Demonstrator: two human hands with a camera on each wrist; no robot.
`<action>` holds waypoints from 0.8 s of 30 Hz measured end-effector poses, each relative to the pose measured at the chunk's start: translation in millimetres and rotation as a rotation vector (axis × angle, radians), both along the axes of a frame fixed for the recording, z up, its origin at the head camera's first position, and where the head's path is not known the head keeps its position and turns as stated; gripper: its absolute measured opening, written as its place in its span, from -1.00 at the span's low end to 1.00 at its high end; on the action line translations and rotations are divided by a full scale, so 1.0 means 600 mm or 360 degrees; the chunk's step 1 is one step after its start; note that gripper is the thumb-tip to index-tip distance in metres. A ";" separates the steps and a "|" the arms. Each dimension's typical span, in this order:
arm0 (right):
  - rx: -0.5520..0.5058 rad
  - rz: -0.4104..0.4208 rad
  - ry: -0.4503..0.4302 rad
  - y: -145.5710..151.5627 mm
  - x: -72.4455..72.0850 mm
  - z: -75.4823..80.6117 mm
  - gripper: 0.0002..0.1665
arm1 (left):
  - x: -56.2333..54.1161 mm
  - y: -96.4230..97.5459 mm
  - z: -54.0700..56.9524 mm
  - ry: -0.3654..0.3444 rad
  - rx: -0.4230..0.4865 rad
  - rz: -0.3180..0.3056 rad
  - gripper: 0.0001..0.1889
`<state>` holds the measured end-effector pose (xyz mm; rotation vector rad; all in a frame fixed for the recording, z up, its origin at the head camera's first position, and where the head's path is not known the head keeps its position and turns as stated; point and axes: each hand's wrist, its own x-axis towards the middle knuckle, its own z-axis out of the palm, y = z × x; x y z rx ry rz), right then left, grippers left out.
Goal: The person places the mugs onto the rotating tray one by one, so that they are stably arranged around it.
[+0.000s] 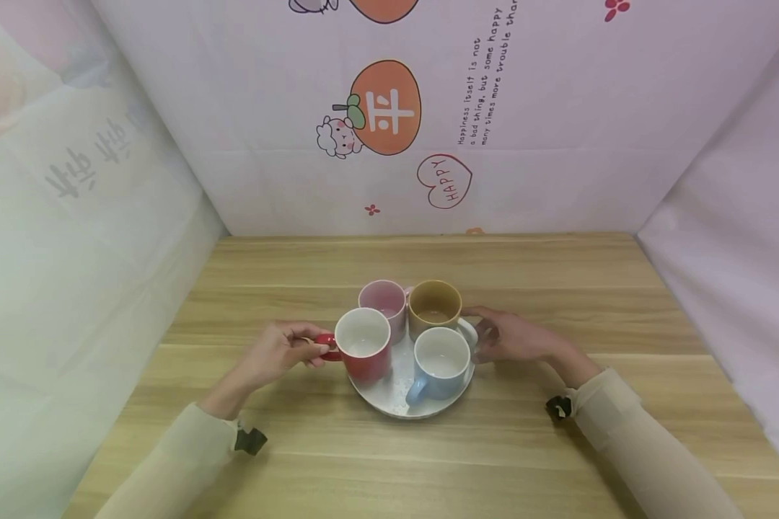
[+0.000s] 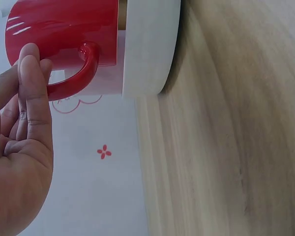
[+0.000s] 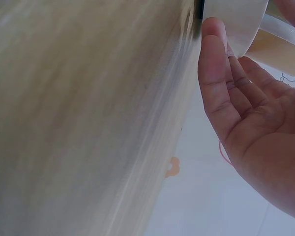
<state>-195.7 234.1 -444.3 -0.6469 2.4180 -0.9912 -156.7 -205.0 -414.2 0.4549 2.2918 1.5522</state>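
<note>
In the head view my left hand (image 1: 284,353) pinches the handle of a red mug (image 1: 368,364) with a white inside. The mug stands at the left side of a round white stand (image 1: 389,404); whether its base touches is unclear. The left wrist view shows fingertips on the red handle (image 2: 74,87). My right hand (image 1: 509,336) is at the stand's right edge, near the white handle of a yellow mug (image 1: 435,299). In the right wrist view its fairly straight fingers (image 3: 216,73) touch the stand's side (image 3: 233,22), thumb apart.
A pink mug (image 1: 384,299) stands at the stand's back left, beside the yellow one. In front of the yellow one is a light blue mug (image 1: 443,367), its handle toward the front. The wooden table (image 1: 389,468) is bordered by printed white cloth walls (image 1: 266,108).
</note>
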 end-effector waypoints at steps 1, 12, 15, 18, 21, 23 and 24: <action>0.0003 0.0001 0.0001 0.000 0.000 0.000 0.04 | 0.001 0.003 -0.001 -0.0001 0.0012 -0.0004 -0.75; -0.0006 0.0008 -0.0009 0.001 0.000 0.000 0.04 | 0.003 0.030 -0.021 0.0035 0.0081 -0.0032 -0.76; -0.0003 0.0010 -0.0001 0.001 0.000 -0.001 0.04 | 0.003 0.034 -0.025 0.0014 0.0060 -0.0024 -0.77; -0.0005 0.0010 0.0003 0.001 -0.001 -0.002 0.04 | 0.002 0.038 -0.028 -0.0005 0.0054 -0.0036 -0.78; -0.0006 0.0012 0.0006 0.001 -0.002 -0.003 0.04 | 0.002 0.041 -0.031 -0.0040 0.0070 -0.0041 -0.78; -0.0008 0.0013 0.0003 0.001 -0.002 -0.004 0.04 | 0.002 0.043 -0.032 -0.0050 0.0071 -0.0046 -0.77; -0.0009 0.0013 0.0002 0.001 -0.002 -0.004 0.04 | 0.002 0.044 -0.033 -0.0058 0.0069 -0.0043 -0.77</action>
